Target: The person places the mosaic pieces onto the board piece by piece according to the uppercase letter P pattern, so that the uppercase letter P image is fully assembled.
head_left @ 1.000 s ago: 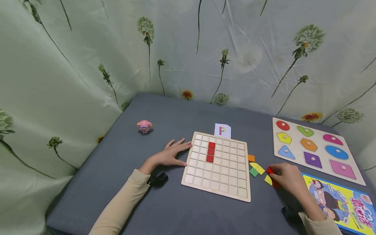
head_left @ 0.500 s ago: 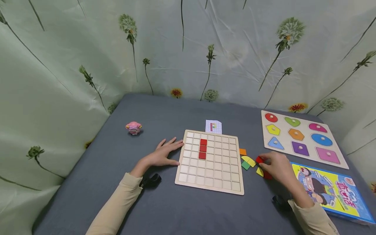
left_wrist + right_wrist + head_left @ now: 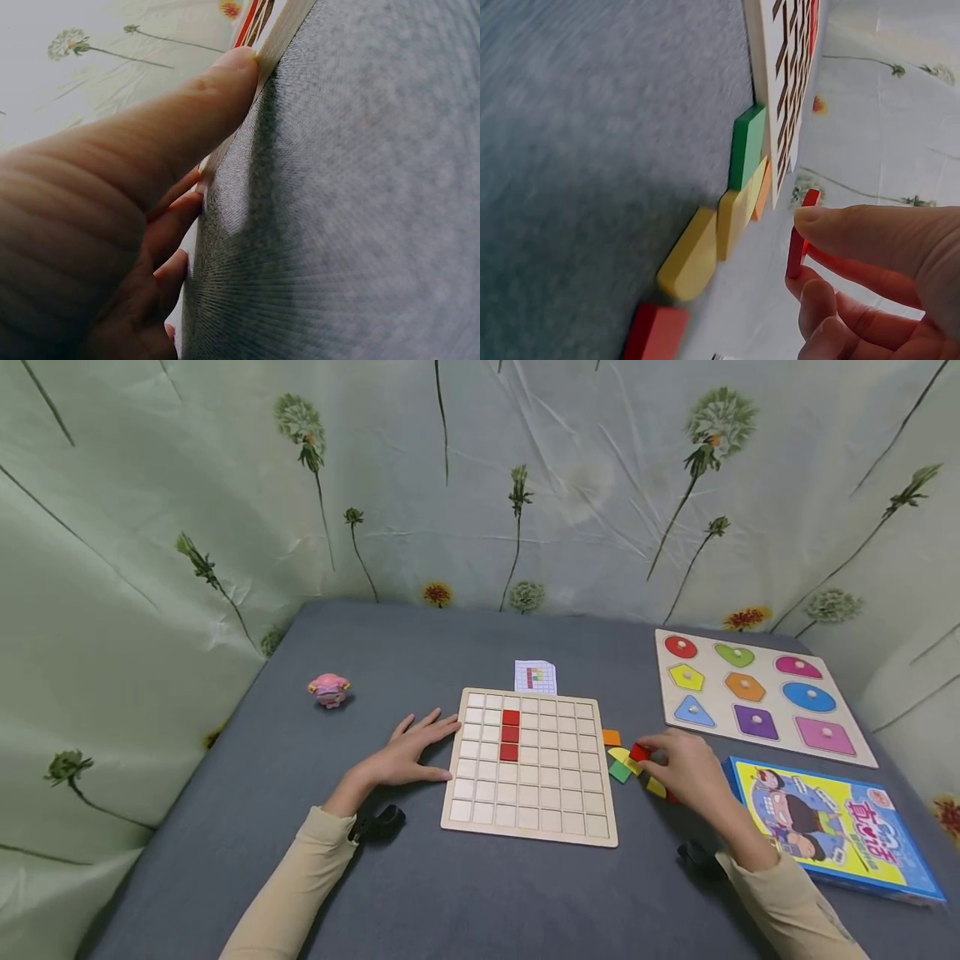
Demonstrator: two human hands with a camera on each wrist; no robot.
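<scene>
A square wooden grid board (image 3: 555,793) lies mid-table, with red square tiles (image 3: 509,734) stacked in one column near its upper left. My left hand (image 3: 401,756) rests at the board's left edge, fingers spread, thumb and fingertips touching the rim. Between thumb and fingers, my right hand (image 3: 686,768) pinches a red tile (image 3: 802,236), raised off the table in the right wrist view. Below it lie a green tile (image 3: 747,147), yellow pieces (image 3: 688,255), an orange tile (image 3: 611,738) and another red tile (image 3: 656,331), to the right of the board.
A small printed grid card (image 3: 536,677) touches the board's far edge. At the right are a shape puzzle board (image 3: 720,681) with knobbed pieces and a blue-yellow box (image 3: 840,827). A pink toy figure (image 3: 329,691) stands at the left, and a floral curtain (image 3: 450,485) hangs behind.
My right hand has lifted the red tile off the pile and shifted slightly toward the board. The left hand stays at the board's edge. The head view has swung right.
</scene>
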